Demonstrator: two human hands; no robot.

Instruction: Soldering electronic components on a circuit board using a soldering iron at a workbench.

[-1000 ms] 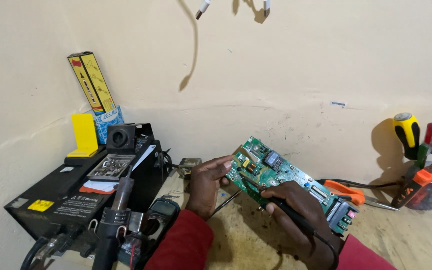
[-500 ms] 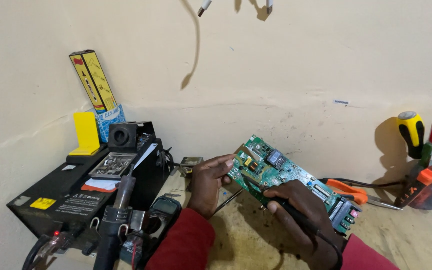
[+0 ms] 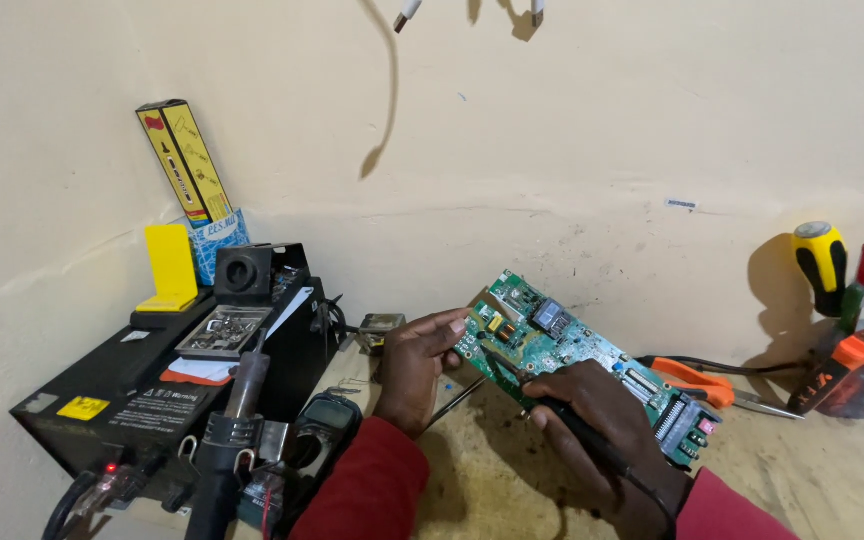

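A green circuit board [image 3: 582, 365] is held tilted above the workbench [image 3: 832, 470] at centre frame, its upper-left edge pinched by the left hand [image 3: 417, 370] at nine o'clock. The right hand [image 3: 592, 425], at five o'clock, grips a black probe [image 3: 542, 400], tip touching the board. This looks like mid-probing; moving on likely calls for a steady, precise tip.

A single head-worn camera looked forward and down over the tabletop [image 3: 512, 480] toward the wall [image 3: 552, 150]. It sat close, the hands low in frame.
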